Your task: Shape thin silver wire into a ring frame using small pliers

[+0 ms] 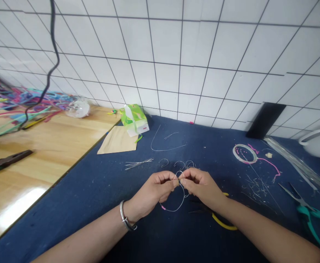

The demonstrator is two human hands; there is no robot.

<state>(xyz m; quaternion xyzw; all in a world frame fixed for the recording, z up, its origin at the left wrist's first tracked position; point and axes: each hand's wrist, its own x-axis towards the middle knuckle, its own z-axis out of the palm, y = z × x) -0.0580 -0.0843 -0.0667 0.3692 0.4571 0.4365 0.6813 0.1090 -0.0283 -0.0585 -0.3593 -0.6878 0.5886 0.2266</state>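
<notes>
My left hand (155,190) and my right hand (200,186) meet over a dark blue cloth (99,190), fingertips pinched together on a thin silver wire (176,206). The wire hangs below my fingers in a loop, with a small pink bead on it near my left palm. A metal bracelet circles my left wrist. Just beyond my fingers lie a few small bent wire loops (183,164). Under my right wrist a yellow-handled tool (224,223) shows only in part.
A bundle of straight wire pieces (139,163), a long curved wire (165,144), a tan paper bag (117,140) and a green-white carton (134,118) lie ahead. Tape roll (243,153) and teal-handled pliers (309,210) sit right. Wooden table (39,153) with coloured strips left.
</notes>
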